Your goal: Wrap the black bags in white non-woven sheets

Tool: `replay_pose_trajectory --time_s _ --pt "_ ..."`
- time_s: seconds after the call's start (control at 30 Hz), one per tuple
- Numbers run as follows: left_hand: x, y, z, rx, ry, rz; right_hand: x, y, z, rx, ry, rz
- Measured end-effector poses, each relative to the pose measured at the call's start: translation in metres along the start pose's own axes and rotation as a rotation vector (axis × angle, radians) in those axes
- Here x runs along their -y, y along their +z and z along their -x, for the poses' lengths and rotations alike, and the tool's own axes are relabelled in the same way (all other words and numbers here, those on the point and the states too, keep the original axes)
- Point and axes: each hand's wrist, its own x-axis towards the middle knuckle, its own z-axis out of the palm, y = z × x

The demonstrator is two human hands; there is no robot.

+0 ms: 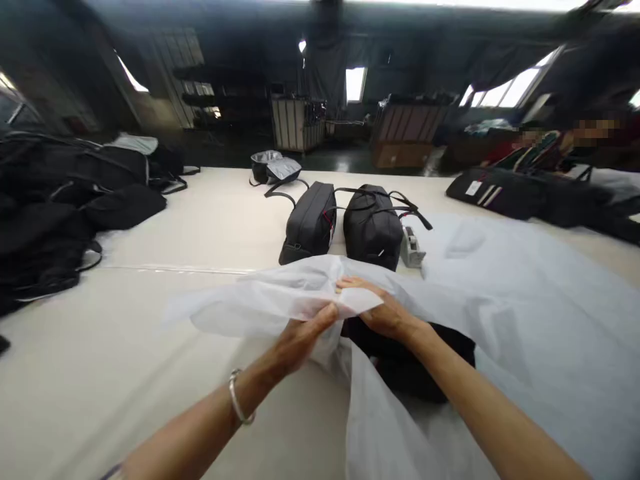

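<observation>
Thin white tissue paper (260, 300) is gathered up in front of me, bunched between both hands. My left hand (303, 337) pinches its edge with the thumb on top, and some fingers are hidden beneath the sheet. My right hand (373, 303) grips the paper just beside it, fingertips close to the left thumb. Under my right wrist, partly covered by the paper, lies a black bag (407, 357). Just beyond the hands, two black bags with straps stand side by side, a left one (311, 220) and a right one (371, 230).
A grey tape dispenser (411, 247) sits beside the right bag. More white sheets (540, 313) spread over the table's right side. Black bags (65, 207) are heaped at left. An open silver-lined bag (275, 167) stands at the far edge. A person (545, 147) is at far right behind a bag (500, 193).
</observation>
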Motion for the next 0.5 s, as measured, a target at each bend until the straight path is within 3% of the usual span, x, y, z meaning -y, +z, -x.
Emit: replay_pose_trajectory --time_s 0.1,0.2,0.3,0.43,0.5 --pt "0.010 -0.009 -0.052 0.192 0.053 -0.096 0.009 -0.002 -0.003 -0.021 -0.041 -0.047" --pt "0.015 -0.021 -0.082 0.260 0.154 -0.187 0.011 -0.002 -0.005 -0.039 -0.084 -0.058" --pt "0.015 -0.040 -0.090 0.199 0.321 -0.385 0.008 -0.001 -0.006 -0.041 -0.098 -0.044" --pt "0.001 -0.066 -0.096 0.009 0.637 -1.105 0.004 0.000 -0.005 -0.048 -0.085 -0.025" --pt "-0.011 -0.073 -0.107 -0.081 0.622 -1.382 0.004 0.000 -0.002 -0.055 -0.080 -0.019"
